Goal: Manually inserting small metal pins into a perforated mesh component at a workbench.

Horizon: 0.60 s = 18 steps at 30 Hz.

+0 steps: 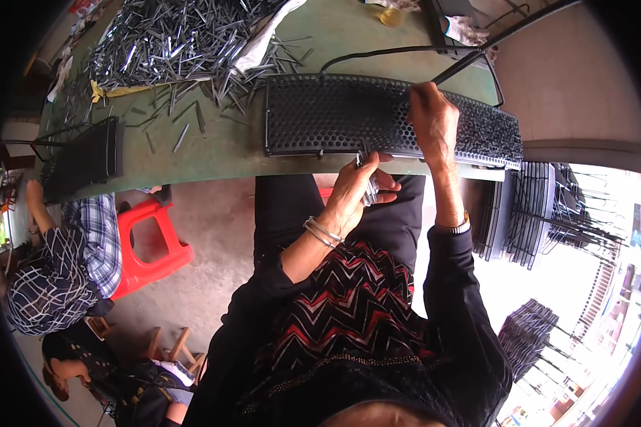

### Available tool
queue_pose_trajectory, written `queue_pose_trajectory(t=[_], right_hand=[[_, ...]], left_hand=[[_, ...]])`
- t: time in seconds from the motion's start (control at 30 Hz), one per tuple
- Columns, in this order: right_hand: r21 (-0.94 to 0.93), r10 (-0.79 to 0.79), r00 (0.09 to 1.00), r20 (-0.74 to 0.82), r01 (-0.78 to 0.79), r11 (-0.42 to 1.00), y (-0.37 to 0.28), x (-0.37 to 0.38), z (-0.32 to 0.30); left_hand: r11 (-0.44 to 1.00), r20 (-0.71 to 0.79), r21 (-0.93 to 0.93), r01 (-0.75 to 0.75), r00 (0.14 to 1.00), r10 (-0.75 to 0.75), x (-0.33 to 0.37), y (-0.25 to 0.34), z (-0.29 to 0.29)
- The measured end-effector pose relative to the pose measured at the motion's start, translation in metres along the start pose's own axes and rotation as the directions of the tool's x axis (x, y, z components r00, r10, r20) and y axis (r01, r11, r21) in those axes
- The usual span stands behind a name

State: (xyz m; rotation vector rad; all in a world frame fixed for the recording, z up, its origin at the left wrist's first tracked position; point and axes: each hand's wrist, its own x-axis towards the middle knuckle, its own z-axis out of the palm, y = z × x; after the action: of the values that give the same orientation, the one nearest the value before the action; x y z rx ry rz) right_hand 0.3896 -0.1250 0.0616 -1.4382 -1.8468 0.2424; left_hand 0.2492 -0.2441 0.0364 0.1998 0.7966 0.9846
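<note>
At the table's (228, 153) left edge lies a small black mesh panel (85, 153), and behind it, toward the far left corner, a broad heap of short grey metal pins (171, 43) spills across the green top, with loose ones scattered toward the middle. A second person in a checked shirt and patterned headscarf (50, 285) sits low at the left beside a red plastic stool (153, 245).

Along the near edge, right of centre, a long black perforated metal panel (377, 117) lies flat, its right end reaching past the table's right corner. The left hand (352, 192), bangles at the wrist, is curled shut at the panel's near edge around what looks like a small bundle of pins (370, 188). The right hand (433, 121) rests palm-down on the panel's top, its fingers bent at the far edge; whether they grip anything cannot be told.

Judging by the scene, the work is well short of done: the pin heap is large and one panel is in hand. Finished or waiting black wire racks (527, 213) are stacked below the table's right corner, with more (530, 334) on the floor.

The panel is matt black, evenly punched with small round holes, with a rolled rim and thin black rods (406, 51) arching behind it.
</note>
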Motion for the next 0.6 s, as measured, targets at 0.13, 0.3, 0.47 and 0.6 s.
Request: queue_pose_trajectory(t=[0.13, 0.3, 0.47, 0.6], right_hand=[[-0.006, -0.003, 1.0, 0.031, 0.003, 1.0, -0.002, -0.001, 0.004], [0.011, -0.079, 0.996, 0.037, 0.079, 0.997, -0.003, 0.004, 0.006], [0.007, -0.071, 0.994, 0.08, 0.071, 0.997, -0.005, 0.004, 0.005], [-0.13, -0.095, 0.994, 0.049, 0.1, 0.986, -0.012, -0.001, 0.004]], left_hand=[[0.999, 0.019, -0.015, 0.039, 0.999, -0.039, 0.001, 0.002, -0.005], [0.998, 0.062, -0.015, 0.066, 0.996, -0.065, -0.002, 0.004, -0.001], [0.999, 0.034, 0.019, 0.046, 0.998, -0.047, -0.004, 0.003, 0.001], [0.999, 0.018, -0.001, 0.047, 0.999, -0.047, -0.005, 0.001, 0.0]])
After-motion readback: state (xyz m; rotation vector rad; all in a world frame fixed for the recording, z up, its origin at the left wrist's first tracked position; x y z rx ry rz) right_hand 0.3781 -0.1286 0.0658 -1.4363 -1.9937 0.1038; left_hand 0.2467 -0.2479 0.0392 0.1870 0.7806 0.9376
